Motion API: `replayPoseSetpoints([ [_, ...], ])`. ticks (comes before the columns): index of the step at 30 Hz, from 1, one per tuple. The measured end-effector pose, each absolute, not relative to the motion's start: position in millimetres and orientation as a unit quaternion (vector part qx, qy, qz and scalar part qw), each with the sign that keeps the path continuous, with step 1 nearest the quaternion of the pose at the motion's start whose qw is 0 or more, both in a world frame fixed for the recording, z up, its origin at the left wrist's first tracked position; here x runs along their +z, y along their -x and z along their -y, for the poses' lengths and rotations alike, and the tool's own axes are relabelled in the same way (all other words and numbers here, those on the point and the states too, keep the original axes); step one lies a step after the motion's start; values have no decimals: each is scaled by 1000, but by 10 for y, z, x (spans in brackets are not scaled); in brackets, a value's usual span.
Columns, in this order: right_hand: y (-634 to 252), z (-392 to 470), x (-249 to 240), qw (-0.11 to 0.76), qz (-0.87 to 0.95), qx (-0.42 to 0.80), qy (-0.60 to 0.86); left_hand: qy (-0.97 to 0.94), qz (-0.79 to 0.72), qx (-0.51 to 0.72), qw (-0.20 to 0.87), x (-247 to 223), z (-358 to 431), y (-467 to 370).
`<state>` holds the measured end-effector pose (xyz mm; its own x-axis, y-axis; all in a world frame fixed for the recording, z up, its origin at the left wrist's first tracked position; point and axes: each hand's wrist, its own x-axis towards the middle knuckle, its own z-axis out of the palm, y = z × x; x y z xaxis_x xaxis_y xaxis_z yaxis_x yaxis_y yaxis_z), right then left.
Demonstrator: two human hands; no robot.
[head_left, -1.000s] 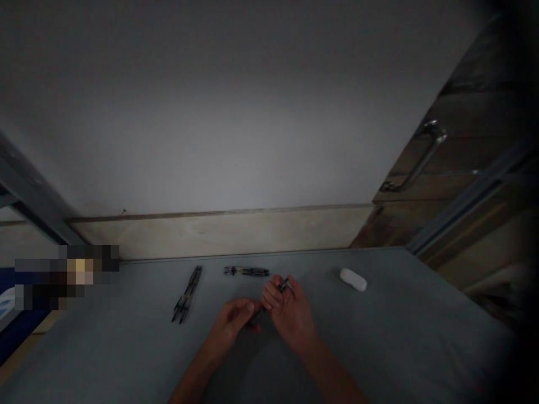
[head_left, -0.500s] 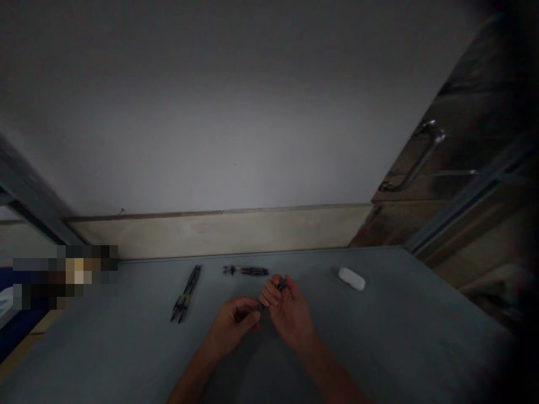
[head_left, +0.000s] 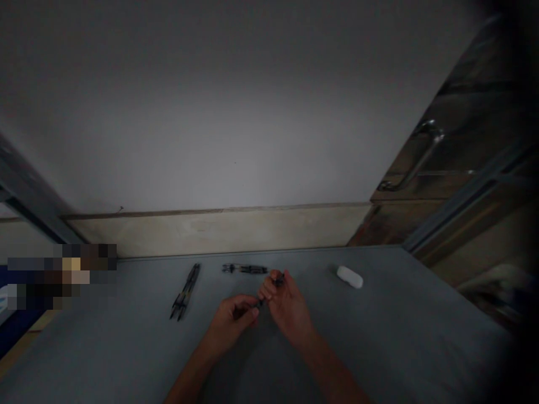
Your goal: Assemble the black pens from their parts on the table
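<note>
My left hand [head_left: 233, 325] is closed in a pinch, thumb against forefinger, on one end of a slim dark pen [head_left: 260, 303]. Palm up, my right hand [head_left: 290, 308] curls its fingers around the pen's other part, and a dark end shows near the thumb tip. Most of the pen is hidden by the fingers. Just beyond my hands, a few black-ended pens [head_left: 245, 269] lie crosswise on the grey table. Left of these, another group of pens [head_left: 185, 293] lies slanted, close together.
The grey table [head_left: 126, 336] meets a pale board and wall [head_left: 236, 230] at its back edge. On the right lies a white rounded case [head_left: 350, 277]. A metal handle [head_left: 415, 160] is on the dark panel behind. Past the left edge a pixelated area covers part of the view.
The view has shifted very slightly. Both hands keep the same hold on the pen, and the things on the table stay where they were.
</note>
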<state>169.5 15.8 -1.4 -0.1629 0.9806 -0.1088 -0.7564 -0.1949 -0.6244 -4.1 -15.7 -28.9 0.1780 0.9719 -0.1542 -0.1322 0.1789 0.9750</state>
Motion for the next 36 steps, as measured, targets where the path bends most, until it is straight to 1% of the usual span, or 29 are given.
replayPoseSetpoints([
  [2,-1686,-176,-44,610,254,691,293,-435,-472,462,612,-251,146,47],
  [4,-1687,-180,-72,627,313,624,347,-412,-484,482,604,-211,132,66],
  [6,-1695,-170,-91,622,379,554,403,-385,-491,513,589,-183,117,95],
  [9,-1709,-141,-102,572,458,500,462,-324,-492,577,566,-165,94,139],
  [13,-1697,-86,-117,481,566,480,467,-241,-470,656,539,-153,70,177],
  [15,-1671,-48,-142,431,629,456,459,-241,-477,656,533,-147,70,188],
  [17,-1633,-6,-186,390,688,409,455,-281,-497,640,515,-143,80,192],
  [21,-1555,62,-316,363,773,269,444,-404,-537,584,455,-118,115,171],
  [24,-1530,79,-393,341,808,201,436,-446,-549,553,439,-89,130,148],
  [27,-1539,69,-403,327,823,188,426,-458,-556,546,428,-74,138,153],
  [31,-1571,44,-332,350,818,234,392,-487,-580,528,384,-76,142,243],
  [34,-1588,34,-268,376,803,268,377,-524,-626,505,280,-87,126,365],
  [36,-1593,33,-239,387,791,285,379,-567,-658,457,190,-101,106,450],
])
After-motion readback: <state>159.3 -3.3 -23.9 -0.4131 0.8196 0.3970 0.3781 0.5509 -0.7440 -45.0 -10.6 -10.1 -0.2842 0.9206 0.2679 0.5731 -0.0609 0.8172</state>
